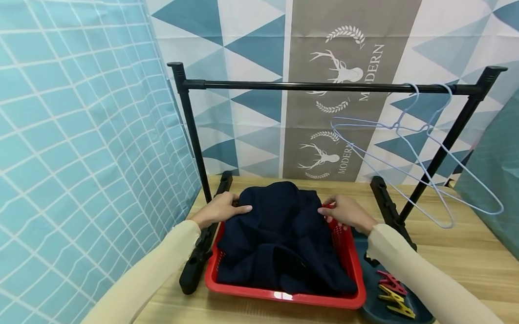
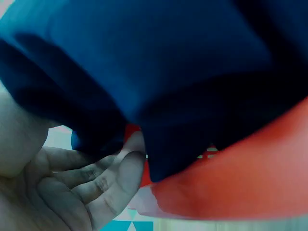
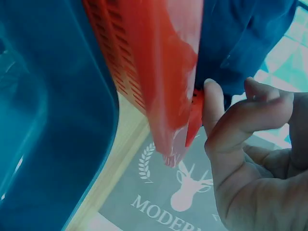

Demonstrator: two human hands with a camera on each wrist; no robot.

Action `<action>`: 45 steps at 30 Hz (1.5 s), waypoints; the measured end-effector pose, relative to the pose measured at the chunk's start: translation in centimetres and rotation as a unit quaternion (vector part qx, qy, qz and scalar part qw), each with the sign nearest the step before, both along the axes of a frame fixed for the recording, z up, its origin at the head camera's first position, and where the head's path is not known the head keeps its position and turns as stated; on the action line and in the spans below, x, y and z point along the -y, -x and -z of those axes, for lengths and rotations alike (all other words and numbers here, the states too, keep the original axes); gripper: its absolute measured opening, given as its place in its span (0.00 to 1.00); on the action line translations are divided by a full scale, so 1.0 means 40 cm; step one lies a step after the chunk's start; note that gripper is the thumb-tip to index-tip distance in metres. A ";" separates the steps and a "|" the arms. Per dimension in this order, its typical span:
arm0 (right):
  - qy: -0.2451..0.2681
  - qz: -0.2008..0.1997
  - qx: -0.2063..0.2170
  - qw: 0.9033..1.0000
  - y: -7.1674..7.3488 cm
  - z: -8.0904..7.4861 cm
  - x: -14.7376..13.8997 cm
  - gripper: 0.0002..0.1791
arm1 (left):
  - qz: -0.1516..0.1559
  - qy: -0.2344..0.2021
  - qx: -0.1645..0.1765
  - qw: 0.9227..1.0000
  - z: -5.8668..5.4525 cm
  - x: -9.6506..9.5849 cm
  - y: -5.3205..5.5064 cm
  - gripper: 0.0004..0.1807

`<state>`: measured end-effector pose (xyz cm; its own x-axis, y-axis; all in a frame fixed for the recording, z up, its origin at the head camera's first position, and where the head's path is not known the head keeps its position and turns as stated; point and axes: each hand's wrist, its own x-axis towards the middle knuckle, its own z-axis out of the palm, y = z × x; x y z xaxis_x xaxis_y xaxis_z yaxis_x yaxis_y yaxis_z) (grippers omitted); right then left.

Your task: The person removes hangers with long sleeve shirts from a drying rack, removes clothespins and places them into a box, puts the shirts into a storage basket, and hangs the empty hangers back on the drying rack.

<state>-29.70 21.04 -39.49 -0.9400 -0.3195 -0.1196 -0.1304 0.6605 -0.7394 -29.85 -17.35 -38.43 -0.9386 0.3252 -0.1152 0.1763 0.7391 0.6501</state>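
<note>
A crumpled navy garment [image 1: 277, 236] fills the red basket [image 1: 360, 289], its upper part bulging above the far rim. At its left edge, my left hand [image 1: 222, 209] grips the cloth, thumb on top; in the left wrist view the fingers [image 2: 108, 185] curve in under a hanging fold beside the basket's rim. On the opposite edge my right hand [image 1: 347, 213] pinches the garment near its far right corner. Seen from the right wrist, bent fingers [image 3: 250, 118] meet the dark cloth just beside the red rim.
Around the basket stands a black rack [image 1: 334, 87] with black feet. Two pale blue wire hangers [image 1: 402, 135] hang at its right end. Right of the basket, a dark blue tray [image 1: 379, 317] holds red and yellow clothespins [image 1: 395, 296]. A blue checked curtain [image 1: 68, 122] hangs at left.
</note>
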 end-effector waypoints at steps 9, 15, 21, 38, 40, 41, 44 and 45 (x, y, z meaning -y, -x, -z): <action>0.022 0.014 0.023 0.999 0.057 0.009 0.038 0.18 | 0.045 -0.019 0.020 0.999 -0.005 -0.026 0.052 0.15; 0.024 0.008 -0.039 0.999 0.064 0.008 0.035 0.08 | 0.087 -0.006 -0.006 0.996 -0.011 -0.026 0.060 0.10; 0.111 -0.011 -0.052 0.992 0.015 -0.038 0.010 0.12 | 0.102 -0.064 -0.080 0.989 -0.071 -0.007 0.021 0.16; -0.112 -0.318 -0.386 0.859 -0.262 0.028 -0.071 0.15 | 0.380 0.111 -0.190 0.898 -0.014 0.046 -0.213 0.09; -0.140 -0.329 -0.379 0.853 -0.268 0.052 -0.064 0.14 | 0.393 0.138 -0.141 0.898 0.003 0.038 -0.220 0.09; -0.152 -0.332 -0.376 0.851 -0.268 0.061 -0.059 0.14 | 0.396 0.150 -0.123 0.897 0.010 0.033 -0.222 0.09; -0.180 -0.338 -0.376 0.844 -0.265 0.083 -0.043 0.14 | 0.412 0.198 -0.094 0.884 0.029 0.015 -0.226 0.09; -0.188 -0.339 -0.378 0.841 -0.265 0.087 -0.036 0.14 | 0.417 0.217 -0.090 0.878 0.035 0.009 -0.227 0.09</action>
